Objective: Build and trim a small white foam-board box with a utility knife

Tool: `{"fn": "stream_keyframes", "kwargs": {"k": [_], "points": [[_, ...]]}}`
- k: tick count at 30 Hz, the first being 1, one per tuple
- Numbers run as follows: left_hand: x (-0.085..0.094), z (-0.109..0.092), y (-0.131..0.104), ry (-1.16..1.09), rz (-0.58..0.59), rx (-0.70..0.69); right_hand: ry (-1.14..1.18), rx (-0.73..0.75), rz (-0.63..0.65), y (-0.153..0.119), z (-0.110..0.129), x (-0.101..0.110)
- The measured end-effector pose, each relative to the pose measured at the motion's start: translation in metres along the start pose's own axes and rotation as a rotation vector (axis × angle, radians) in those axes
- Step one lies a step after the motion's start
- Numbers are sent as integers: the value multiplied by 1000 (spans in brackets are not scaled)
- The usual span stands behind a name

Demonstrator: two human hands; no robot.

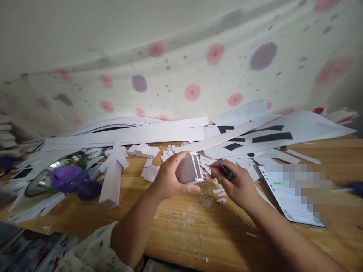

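Apparently the step in hand is close work on the small box (187,170), held up above the table (176,240); the left hand (168,176) curls around it, fingers spread to its width, while the right hand (236,184) grips a black-handled tool (227,172) near its end. The next move seems to call for a steady left grip.

Exposure: dim, soft; light source out of frame.
Grey-white plain wall (70,37): dull, without hard shadows.
Light-brown wooden bench (176,236): faint sheen at front centre; soft shadow beside the bare right forearm (280,226).
Small white card box (186,168): side face shaded grey, edges moderately sharp.
Flat, pale rectangular screen (286,196): bright, partly covered by mosaic blocks.
Frame edges: stretched, blurred, notably left and right.
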State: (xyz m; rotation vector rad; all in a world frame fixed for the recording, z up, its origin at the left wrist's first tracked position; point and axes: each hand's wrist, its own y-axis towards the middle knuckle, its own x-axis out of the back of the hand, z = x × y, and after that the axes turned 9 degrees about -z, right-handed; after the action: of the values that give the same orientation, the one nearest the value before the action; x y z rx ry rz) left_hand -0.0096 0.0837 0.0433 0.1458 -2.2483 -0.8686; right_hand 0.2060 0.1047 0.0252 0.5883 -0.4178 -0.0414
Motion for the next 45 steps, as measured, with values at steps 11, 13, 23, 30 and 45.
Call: {"fn": "stream_keyframes", "kwargs": {"k": [11, 13, 23, 30, 45], "points": [[-6, 1, -9, 113, -137, -92, -245, 526, 87, -7, -3, -9], [-4, 0, -10, 101, -99, -90, -273, 601, 68, -6, -3, -9], [-14, 0, -15, 396, -294, -235, 193, 50, 76, -13, 11, -21], [-19, -5, -16, 460, -307, -317, 236, -114, 55, -12, 5, -27], [10, 1, -9, -787, 595, 625, 500, 6, 320, -4, -1, -10]]}}
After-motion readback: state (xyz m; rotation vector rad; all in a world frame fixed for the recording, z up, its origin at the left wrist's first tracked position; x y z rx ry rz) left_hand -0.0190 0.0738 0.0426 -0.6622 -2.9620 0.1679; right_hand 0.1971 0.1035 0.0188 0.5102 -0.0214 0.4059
